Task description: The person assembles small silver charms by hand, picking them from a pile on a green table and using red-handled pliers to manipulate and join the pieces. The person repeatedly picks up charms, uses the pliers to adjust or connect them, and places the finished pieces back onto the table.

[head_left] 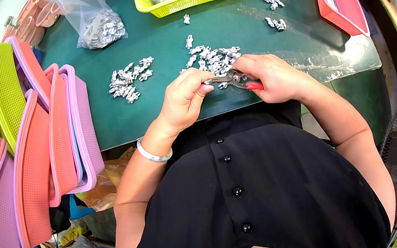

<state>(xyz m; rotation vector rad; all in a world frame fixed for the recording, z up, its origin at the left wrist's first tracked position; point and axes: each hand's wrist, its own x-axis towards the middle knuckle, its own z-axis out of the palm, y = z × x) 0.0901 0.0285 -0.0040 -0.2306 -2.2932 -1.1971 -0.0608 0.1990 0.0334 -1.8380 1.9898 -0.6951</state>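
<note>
- Head view: the pliers (230, 77) lie between the hands near the table's (163, 38) near edge, long axis running sideways, tips toward the left hand (184, 96).
- The right hand (272, 76) is clamped on the pliers' handles; the left has thumb and fingertips pressed together at the tips, their catch too small to tell.
- The main heap of metal parts (216, 59) sits just beyond both hands.
- Counted: one pair of pliers; one left heap (123, 86); two right-hand clusters (273, 2); one lone part (186, 19) toward the far edge; one yellow-green basket (191, 2). Parts within heaps overlap too much to count.
</note>
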